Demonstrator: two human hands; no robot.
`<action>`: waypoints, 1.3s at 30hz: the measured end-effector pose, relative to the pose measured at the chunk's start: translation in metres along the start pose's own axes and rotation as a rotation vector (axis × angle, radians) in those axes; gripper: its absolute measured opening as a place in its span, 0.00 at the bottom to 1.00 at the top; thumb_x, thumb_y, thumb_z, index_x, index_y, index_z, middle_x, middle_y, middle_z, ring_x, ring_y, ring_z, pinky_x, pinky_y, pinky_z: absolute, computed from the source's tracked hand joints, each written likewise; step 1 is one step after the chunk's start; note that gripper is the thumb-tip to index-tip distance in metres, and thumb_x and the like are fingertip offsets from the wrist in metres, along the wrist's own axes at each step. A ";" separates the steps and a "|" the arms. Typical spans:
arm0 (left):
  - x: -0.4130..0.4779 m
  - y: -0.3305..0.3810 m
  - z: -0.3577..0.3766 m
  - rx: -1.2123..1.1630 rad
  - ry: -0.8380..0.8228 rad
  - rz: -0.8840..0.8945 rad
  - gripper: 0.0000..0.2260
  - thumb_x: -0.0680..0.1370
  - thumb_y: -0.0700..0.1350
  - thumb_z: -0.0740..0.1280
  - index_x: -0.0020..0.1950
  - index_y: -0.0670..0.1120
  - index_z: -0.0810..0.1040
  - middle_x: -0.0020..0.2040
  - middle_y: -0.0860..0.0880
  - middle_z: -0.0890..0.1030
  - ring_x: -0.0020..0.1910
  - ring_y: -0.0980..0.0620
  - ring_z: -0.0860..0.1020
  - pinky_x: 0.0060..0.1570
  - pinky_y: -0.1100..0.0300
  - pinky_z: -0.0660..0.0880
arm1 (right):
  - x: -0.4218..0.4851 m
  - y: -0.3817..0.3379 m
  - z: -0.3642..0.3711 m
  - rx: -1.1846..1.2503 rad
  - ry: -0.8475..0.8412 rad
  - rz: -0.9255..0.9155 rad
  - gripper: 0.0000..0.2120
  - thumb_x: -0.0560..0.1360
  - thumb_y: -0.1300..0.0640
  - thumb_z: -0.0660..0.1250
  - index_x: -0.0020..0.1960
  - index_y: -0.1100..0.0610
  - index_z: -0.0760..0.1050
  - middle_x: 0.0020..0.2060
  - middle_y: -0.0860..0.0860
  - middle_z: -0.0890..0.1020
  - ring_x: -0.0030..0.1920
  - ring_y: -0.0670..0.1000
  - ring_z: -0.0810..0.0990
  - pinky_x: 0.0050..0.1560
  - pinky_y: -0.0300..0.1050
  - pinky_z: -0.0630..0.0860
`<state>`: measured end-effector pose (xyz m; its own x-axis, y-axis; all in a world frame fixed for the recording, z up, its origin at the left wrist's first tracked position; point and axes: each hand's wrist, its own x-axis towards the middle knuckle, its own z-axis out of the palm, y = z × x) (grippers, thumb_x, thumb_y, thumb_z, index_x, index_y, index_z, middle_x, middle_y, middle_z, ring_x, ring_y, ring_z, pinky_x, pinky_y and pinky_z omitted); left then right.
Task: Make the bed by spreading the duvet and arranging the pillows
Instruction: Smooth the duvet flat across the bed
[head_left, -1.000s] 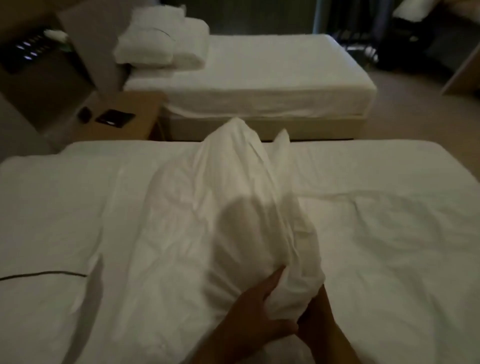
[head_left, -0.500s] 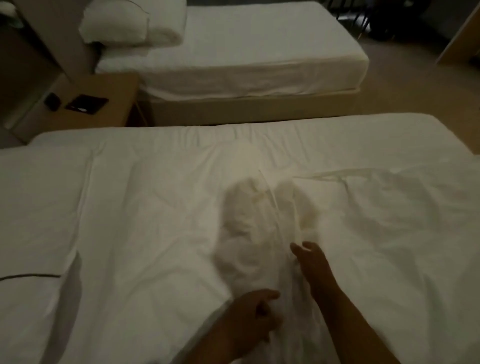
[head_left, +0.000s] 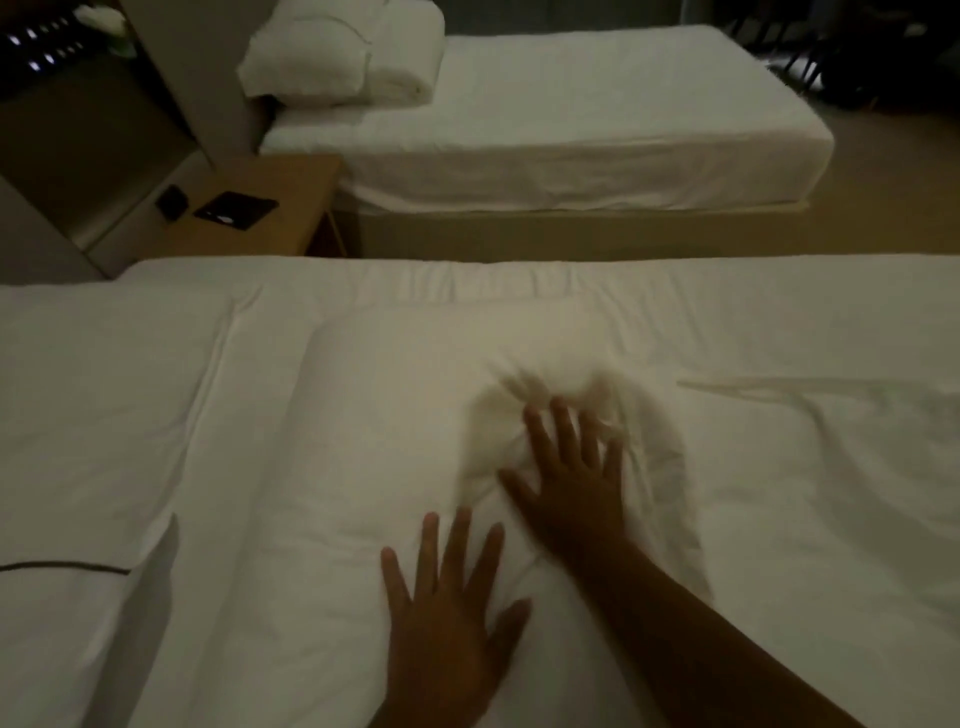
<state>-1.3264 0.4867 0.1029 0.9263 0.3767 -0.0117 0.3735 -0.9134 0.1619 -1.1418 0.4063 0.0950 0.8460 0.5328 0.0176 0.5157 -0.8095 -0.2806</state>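
Observation:
A white duvet (head_left: 779, 519) covers the near bed, with a bunched, wrinkled mound (head_left: 561, 395) at its middle. My right hand (head_left: 571, 478) lies flat on that mound, fingers spread, holding nothing. My left hand (head_left: 447, 618) rests flat on the duvet just nearer and to the left, fingers also apart. A white pillow (head_left: 98, 395) lies at the left end of the near bed, and another white piece with a dark piping line (head_left: 62, 623) sits in front of it.
A second bed (head_left: 597, 130) stands beyond, with stacked pillows and a folded duvet (head_left: 337, 57) at its left end. Between the beds on the left is a wooden nightstand (head_left: 291, 218) carrying a dark phone (head_left: 236, 210) and a small dark object (head_left: 171, 200). Carpet floor shows at the right.
The bunch of duvet that both hands held raised has been dropped flat onto the bed. Both hands have let go and now press on it with spread fingers.

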 end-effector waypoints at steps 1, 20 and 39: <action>0.000 0.003 0.012 0.026 0.005 0.016 0.30 0.76 0.68 0.52 0.76 0.57 0.63 0.78 0.48 0.62 0.76 0.40 0.61 0.67 0.30 0.55 | -0.002 0.005 0.011 -0.004 0.021 -0.005 0.37 0.74 0.29 0.49 0.78 0.40 0.41 0.79 0.47 0.46 0.79 0.57 0.43 0.74 0.66 0.44; 0.098 -0.030 -0.082 -0.357 0.129 -0.144 0.13 0.78 0.52 0.59 0.37 0.48 0.71 0.38 0.45 0.81 0.40 0.42 0.79 0.36 0.57 0.64 | 0.050 -0.086 -0.039 0.254 0.116 0.155 0.32 0.76 0.47 0.60 0.76 0.53 0.54 0.77 0.58 0.53 0.77 0.61 0.49 0.74 0.66 0.52; 0.208 -0.107 0.081 0.145 0.209 -0.087 0.27 0.81 0.61 0.45 0.79 0.55 0.50 0.80 0.47 0.51 0.79 0.44 0.48 0.68 0.28 0.45 | 0.111 -0.029 0.106 -0.165 0.231 0.117 0.32 0.78 0.34 0.46 0.78 0.46 0.51 0.79 0.52 0.52 0.79 0.57 0.47 0.72 0.70 0.45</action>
<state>-1.1695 0.6499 0.0036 0.8657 0.4644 0.1870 0.4682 -0.8833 0.0260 -1.0773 0.5155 0.0033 0.8994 0.3792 0.2175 0.4123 -0.9011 -0.1340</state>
